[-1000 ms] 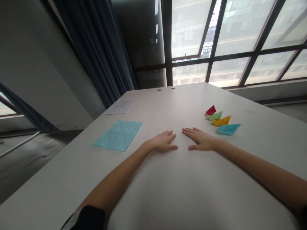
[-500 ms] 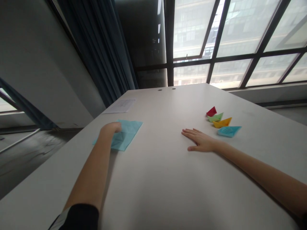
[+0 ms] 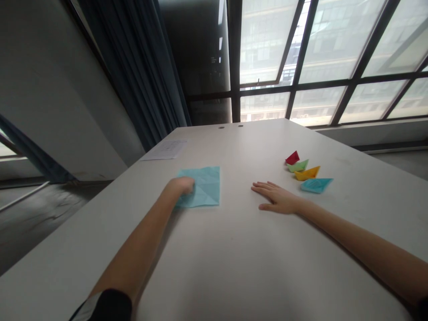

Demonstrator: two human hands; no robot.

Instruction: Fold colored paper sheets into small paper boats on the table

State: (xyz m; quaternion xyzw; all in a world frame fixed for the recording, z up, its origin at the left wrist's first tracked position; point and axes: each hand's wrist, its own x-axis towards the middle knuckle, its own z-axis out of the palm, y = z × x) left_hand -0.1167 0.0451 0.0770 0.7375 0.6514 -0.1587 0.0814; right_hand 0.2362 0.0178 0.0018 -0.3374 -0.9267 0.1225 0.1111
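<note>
Sheet partly behind left hand

The left hand, no longer lying beside the right hand, is drawing the creased blue sheet rightward across the counter; the sheet is now lying nearer the right hand, turned squarer.

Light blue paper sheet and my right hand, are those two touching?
Apart. The head view shows a strip of white tabletop between the light blue paper sheet and your right hand.
</note>
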